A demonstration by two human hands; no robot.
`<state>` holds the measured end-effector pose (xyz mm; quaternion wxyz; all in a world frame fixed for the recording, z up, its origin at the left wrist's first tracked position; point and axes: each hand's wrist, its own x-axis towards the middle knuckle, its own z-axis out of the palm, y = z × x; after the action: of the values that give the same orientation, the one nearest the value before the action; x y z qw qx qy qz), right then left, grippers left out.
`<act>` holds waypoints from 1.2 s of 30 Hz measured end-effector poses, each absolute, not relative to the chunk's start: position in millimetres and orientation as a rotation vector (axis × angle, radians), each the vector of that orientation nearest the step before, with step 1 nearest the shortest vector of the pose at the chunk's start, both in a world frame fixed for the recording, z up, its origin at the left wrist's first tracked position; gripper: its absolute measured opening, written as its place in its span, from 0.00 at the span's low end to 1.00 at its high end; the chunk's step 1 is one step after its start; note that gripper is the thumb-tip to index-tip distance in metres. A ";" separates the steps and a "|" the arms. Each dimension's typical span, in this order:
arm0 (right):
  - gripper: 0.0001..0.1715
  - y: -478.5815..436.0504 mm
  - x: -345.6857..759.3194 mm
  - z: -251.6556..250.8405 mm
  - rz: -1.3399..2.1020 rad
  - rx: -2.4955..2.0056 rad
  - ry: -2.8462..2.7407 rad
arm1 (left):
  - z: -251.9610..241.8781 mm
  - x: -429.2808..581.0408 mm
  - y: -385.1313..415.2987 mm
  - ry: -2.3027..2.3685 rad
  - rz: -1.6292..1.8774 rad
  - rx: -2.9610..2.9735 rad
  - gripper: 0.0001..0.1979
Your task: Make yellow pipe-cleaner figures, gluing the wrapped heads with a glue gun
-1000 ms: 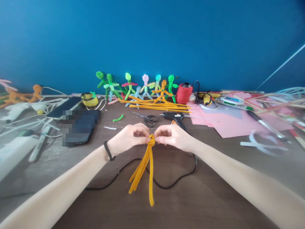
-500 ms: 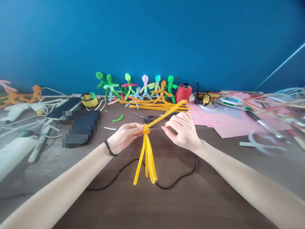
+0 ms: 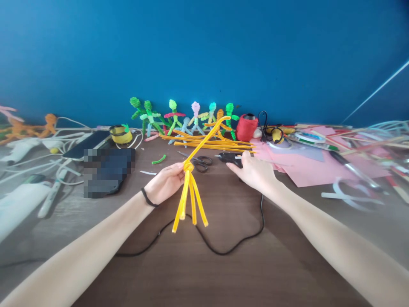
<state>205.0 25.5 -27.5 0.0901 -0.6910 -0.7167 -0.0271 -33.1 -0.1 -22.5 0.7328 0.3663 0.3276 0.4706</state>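
My left hand (image 3: 168, 181) pinches a bundle of yellow pipe cleaners (image 3: 188, 167) at its wound knot. Several strands hang down from the knot, and one long strand slants up to the right with a bent tip. On the right, my right hand (image 3: 257, 170) is around a black glue gun (image 3: 228, 158) lying on the table, thumb on the near side and fingers over the top. Part of the gun is hidden by the hand. Black-handled scissors (image 3: 202, 163) lie between the two hands, just behind the knot.
Loose orange-yellow pipe cleaners (image 3: 204, 140) lie before a row of pipe-cleaner figures (image 3: 173, 115) along the blue wall. A red spool (image 3: 247, 128) and pink paper (image 3: 306, 168) are at right, phones (image 3: 110, 172) at left. A black cord (image 3: 220, 253) crosses the table in front.
My right hand has left the area by the upward strand and moved right and away from me onto the glue gun. The yellow bundle has shifted slightly left and up in my left hand.
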 end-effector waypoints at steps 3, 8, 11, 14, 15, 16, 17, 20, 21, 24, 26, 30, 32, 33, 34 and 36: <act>0.27 26.5 207.2 -28.6 0.011 -2.053 -2.101 | -23.4 -32.8 -0.2 0.707 1.027 0.838 0.04; 0.24 32.1 209.5 -35.4 0.323 -1.843 -1.914 | -25.0 -32.9 0.0 0.715 1.020 0.830 0.03; 0.23 36.4 207.1 -38.2 0.677 -1.664 -1.711 | -25.7 -33.2 -0.5 0.723 1.020 0.822 0.02; 0.21 37.3 201.8 -38.1 1.105 -1.398 -1.432 | -26.5 -33.3 -1.1 0.735 1.025 0.817 0.02; 0.20 36.6 200.1 -37.9 1.240 -1.293 -1.349 | -26.8 -33.4 -1.3 0.738 1.027 0.818 0.02; 0.19 35.5 198.7 -37.9 1.379 -1.185 -1.281 | -27.1 -33.4 -1.5 0.740 1.030 0.820 0.02; 0.17 34.1 197.8 -38.1 1.519 -1.078 -1.224 | -27.4 -33.4 -1.8 0.740 1.036 0.821 0.03; 0.11 30.1 198.1 -40.5 1.824 -0.801 -1.116 | -28.0 -33.5 -2.5 0.733 1.047 0.827 0.03; 0.09 29.2 199.0 -41.5 1.872 -0.738 -1.108 | -28.1 -33.6 -2.7 0.730 1.047 0.829 0.02; 0.07 27.6 201.9 -43.3 1.929 -0.665 -1.138 | -29.0 -34.0 -2.6 0.724 1.042 0.831 0.03; 0.10 27.0 203.1 -43.3 1.956 -0.682 -1.193 | -30.4 -34.3 -1.8 0.719 1.049 0.830 0.03; 0.07 26.0 203.1 -40.9 1.976 -0.667 -1.300 | -33.7 -34.4 0.0 0.714 1.058 0.840 0.03; 0.05 25.8 202.7 -39.2 1.991 -0.642 -1.340 | -34.4 -34.0 0.2 0.719 1.057 0.852 0.03; 0.06 25.9 202.4 -38.5 1.999 -0.630 -1.364 | -34.5 -33.8 0.1 0.721 1.057 0.859 0.03; 0.06 26.0 202.3 -37.8 2.004 -0.618 -1.389 | -34.6 -33.6 0.0 0.724 1.056 0.864 0.03; 0.07 26.4 202.0 -37.1 1.999 -0.596 -1.439 | -34.6 -33.2 -0.3 0.729 1.052 0.871 0.03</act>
<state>202.0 26.4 -37.1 0.2991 -0.2244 -0.5420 0.7526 -33.2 -0.3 -34.6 0.7150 0.3934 0.3290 0.4752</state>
